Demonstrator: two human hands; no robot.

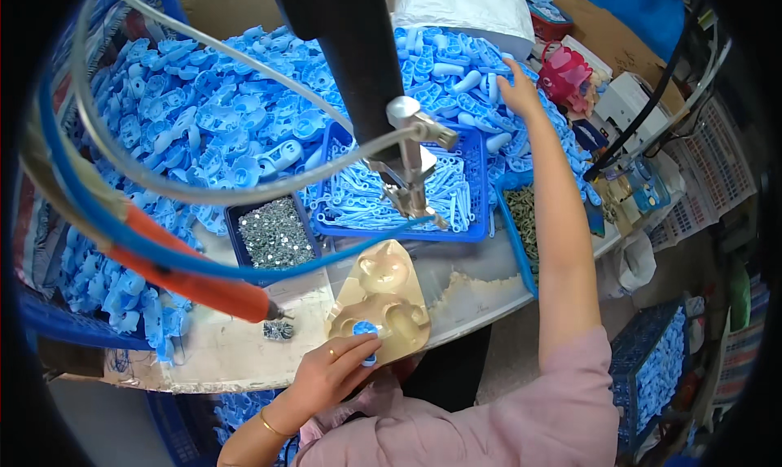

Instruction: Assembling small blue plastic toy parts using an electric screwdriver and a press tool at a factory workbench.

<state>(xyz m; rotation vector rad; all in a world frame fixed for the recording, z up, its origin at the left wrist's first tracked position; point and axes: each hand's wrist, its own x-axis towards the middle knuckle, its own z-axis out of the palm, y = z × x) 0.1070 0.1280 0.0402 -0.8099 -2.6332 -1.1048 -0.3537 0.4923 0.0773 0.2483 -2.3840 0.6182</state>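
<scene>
My left hand (332, 372), with a ring and a bracelet, is closed on a small blue plastic part (365, 328) at the near edge of a gold-coloured moulded fixture (397, 330). The fixture has rounded hollows and lies at the front of the table. My right arm stretches far forward. Its hand (520, 91) is at the right side of a large heap of blue plastic shell parts (468, 100); thumb and fingers are apart, nearest to the rounded pieces there. Nothing shows clearly between them.
An orange screwdriver (195, 263) with hoses hangs at left, and a black post with a metal clamp (411, 162) stands overhead. Trays hold screws (277, 232), blue link-shaped pieces (366, 198) and brownish small parts (521, 214). A blue crate (643, 369) stands at lower right.
</scene>
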